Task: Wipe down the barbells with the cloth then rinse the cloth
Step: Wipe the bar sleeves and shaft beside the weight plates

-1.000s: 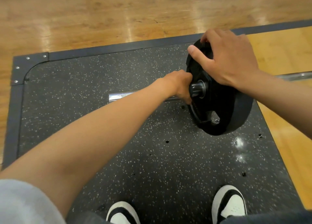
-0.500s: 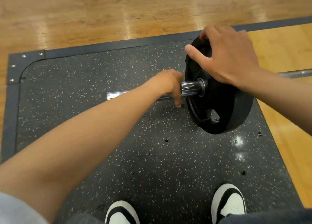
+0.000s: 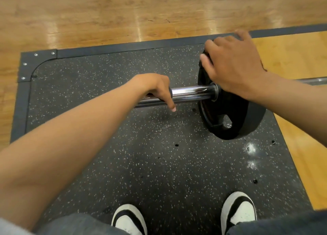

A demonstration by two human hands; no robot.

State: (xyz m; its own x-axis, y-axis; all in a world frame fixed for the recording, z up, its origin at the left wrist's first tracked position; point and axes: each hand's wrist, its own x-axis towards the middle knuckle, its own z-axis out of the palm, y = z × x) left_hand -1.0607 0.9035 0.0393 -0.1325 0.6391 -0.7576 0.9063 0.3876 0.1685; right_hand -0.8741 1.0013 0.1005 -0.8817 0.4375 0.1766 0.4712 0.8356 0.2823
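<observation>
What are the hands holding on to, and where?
The left hand grips the barbell on its chrome sleeve. The right hand grips the black plate at its top rim.

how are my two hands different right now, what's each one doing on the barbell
The left hand wraps the chrome sleeve out toward its end; the right hand grips the top rim of the black plate. The left closes tightly around a thin bar, with one finger pointing down; the right spreads wider over the plate's edge. No cloth shows in either. Both rest on the same barbell, backs of the hands toward the camera.
</observation>
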